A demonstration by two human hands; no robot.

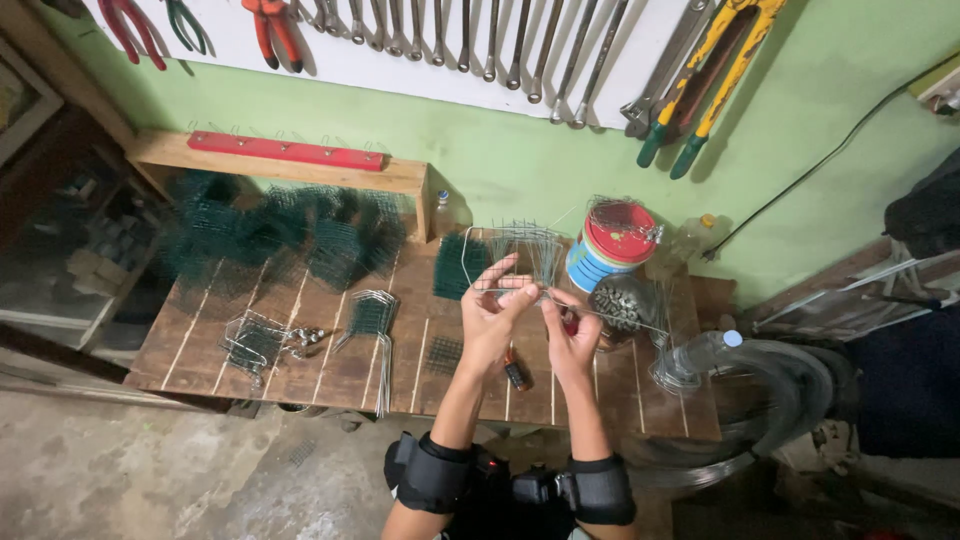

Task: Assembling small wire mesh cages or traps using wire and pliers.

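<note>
**Head view: two hands bend wire over a wooden tabletop**

Left hand [492, 312] and right hand [570, 340] both pinch a bent wire frame [520, 250], raised above the tabletop [330, 370]. A red-lidded tin [612, 245] stands just right; green mesh pieces [270, 235] lie left.

Workshop, wrenches [470, 40] and pliers [270, 30] on wall, wooden workbench [300, 350]

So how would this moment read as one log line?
left hand: holds bent wire frame | right hand: grips wire | over wooden bench
</note>
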